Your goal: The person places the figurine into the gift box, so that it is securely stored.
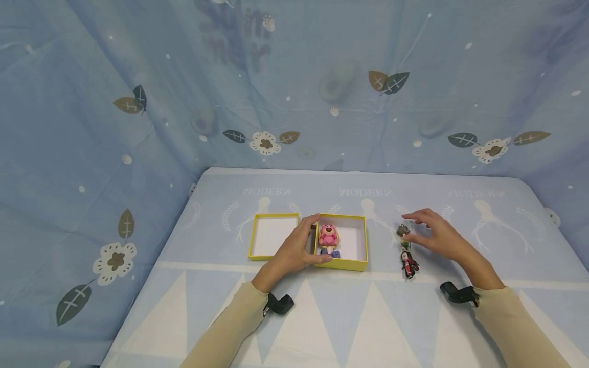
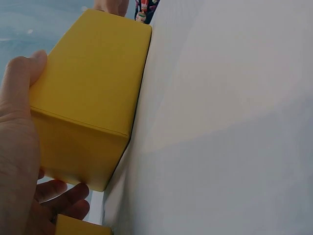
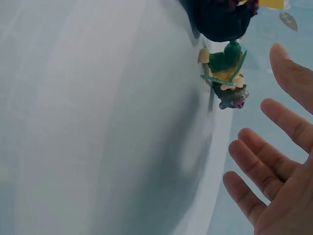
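A yellow box (image 1: pixel 348 265) with a white inside stands uncovered on the table. My left hand (image 1: pixel 294 249) holds its left end, the thumb along the front wall and the fingers at the side. Inside the box, toward its left, lies a pink bear figurine (image 1: pixel 329 236) with a blue-purple base. My right hand (image 1: pixel 439 237) hovers with spread fingers beside two small figurines, apparently holding neither. One has a grey head and green clothes (image 3: pixel 226 63); the other is dark and red (image 1: pixel 408 265), nearer the front.
A shallow yellow-rimmed box lid (image 1: pixel 250 245), white inside, lies left of the box, partly behind my left hand. A patterned cloth covers the table (image 1: pixel 395 327). Blue printed curtain (image 1: pixel 294 87) hangs behind and along the left side.
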{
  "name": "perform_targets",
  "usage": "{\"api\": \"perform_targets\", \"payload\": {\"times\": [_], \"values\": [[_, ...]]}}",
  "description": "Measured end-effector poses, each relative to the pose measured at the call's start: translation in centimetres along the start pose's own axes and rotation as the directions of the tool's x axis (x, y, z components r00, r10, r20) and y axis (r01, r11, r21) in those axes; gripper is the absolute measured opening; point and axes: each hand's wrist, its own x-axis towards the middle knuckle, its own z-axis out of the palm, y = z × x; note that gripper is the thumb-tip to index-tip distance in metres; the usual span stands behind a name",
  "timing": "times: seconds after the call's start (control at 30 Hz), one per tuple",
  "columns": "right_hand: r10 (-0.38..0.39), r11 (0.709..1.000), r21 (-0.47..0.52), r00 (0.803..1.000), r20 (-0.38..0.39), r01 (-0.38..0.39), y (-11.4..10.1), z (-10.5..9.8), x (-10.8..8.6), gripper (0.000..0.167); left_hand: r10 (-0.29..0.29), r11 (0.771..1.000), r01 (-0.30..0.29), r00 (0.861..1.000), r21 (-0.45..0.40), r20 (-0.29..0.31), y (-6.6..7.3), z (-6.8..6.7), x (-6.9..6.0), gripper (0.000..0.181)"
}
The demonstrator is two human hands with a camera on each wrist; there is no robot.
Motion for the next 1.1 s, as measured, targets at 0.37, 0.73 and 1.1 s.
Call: {"api": "perform_targets", "payload": {"times": [0.37,0.73,1.1], "values": [[0.003,0.999,-0.040,1.000,0.008,-0.003,0.80,0.98,-0.03,0.048,-0.005,1.000,0.005,1.000,0.006,-0.002,0.01,-0.02,-0.03,0.107],[0.010,0.997,-0.074,0.999,0.044,-0.006,0.48,0.85,0.02,0.046,-0.004,1.000,0.004,1.000,0.017,-0.009,0.15,-0.11,-0.10,0.107],[-0.024,0.993,-0.118,0.999,0.028,0.027,0.41,0.92,0.44,0.047,-0.004,1.000,0.004,1.000,0.009,-0.002,0.13,-0.08,-0.04,0.107]]}}
